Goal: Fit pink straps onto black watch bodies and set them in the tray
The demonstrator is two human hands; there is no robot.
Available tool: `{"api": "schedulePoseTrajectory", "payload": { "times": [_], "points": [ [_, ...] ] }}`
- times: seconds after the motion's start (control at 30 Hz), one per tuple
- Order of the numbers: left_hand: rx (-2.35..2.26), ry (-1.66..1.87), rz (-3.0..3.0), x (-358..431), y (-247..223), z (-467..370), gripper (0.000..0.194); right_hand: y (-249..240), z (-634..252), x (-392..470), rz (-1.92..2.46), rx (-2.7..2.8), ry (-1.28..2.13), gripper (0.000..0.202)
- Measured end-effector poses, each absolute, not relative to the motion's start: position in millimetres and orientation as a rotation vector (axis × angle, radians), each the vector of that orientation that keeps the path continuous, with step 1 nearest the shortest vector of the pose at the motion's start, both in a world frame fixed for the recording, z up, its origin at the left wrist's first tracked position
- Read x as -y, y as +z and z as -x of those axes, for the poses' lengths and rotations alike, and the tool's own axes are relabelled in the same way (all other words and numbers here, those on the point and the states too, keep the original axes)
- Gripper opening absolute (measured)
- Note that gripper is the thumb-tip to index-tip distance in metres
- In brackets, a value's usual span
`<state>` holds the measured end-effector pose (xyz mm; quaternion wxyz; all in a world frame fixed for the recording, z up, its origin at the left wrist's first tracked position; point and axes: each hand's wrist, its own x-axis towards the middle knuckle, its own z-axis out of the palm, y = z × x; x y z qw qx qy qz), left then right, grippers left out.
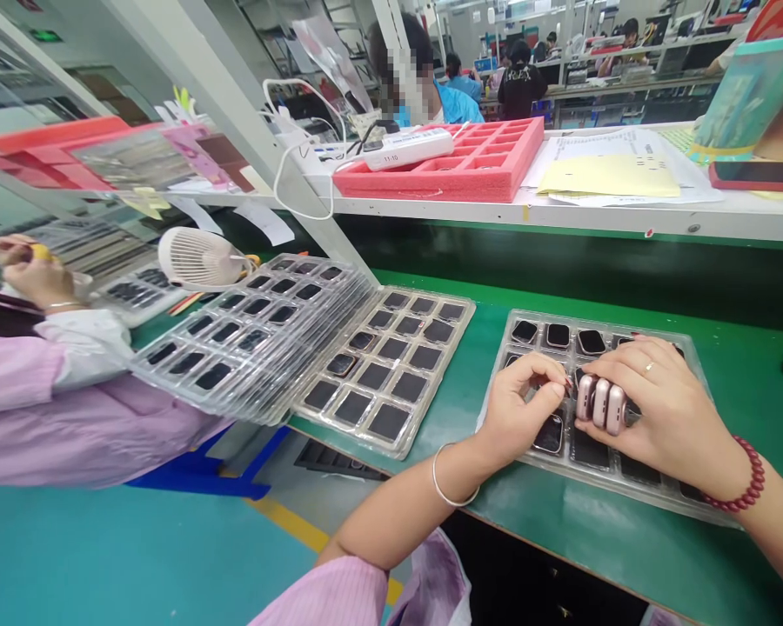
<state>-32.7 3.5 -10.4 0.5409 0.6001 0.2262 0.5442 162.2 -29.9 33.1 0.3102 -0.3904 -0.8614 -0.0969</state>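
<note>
Three pink watch cases [601, 404], side by side, are held in my right hand [659, 404], over a clear plastic tray [698, 365] on the green table. My left hand [525, 409] is just left of them, thumb and forefinger pinched together; what is between the fingertips, if anything, is too small to make out. Dark square watch faces sit in the tray's compartments, among them one at the back [591, 342] and one below my left hand [549, 435]. My hands hide part of the tray.
To the left lie a flat tray of dark squares [424, 356] and a tall stack of clear trays [254, 326]. A small white fan [199, 258] stands behind. A co-worker's hand [39, 274] is at far left. The shelf [587, 217] holds a red foam tray [522, 161].
</note>
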Motion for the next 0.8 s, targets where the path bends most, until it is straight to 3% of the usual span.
{"api": "schedulePoseTrajectory", "payload": {
  "times": [0.17,0.3,0.5,0.7,0.8],
  "points": [
    [-0.35,0.694,-1.091,-8.1,-8.0,29.1,0.067,30.7,-157.6,30.8,1.004,2.25,-0.211,0.032],
    [-0.337,0.475,-1.185,-8.6,-10.6,27.8,0.055,24.7,-152.1,33.7,0.974,2.271,-0.199,0.023],
    [-0.438,0.524,-1.32,-7.0,-13.4,29.1,0.046,18.0,-147.1,35.3,0.975,2.293,-0.216,0.024],
    [-0.575,0.863,-1.638,2.9,-7.6,31.6,0.051,46.4,-161.9,52.7,1.123,2.422,-0.022,0.066],
    [-0.518,0.963,-1.72,5.2,-5.5,31.6,0.054,60.7,-175.9,71.5,1.068,2.382,0.071,0.071]
  ]
}}
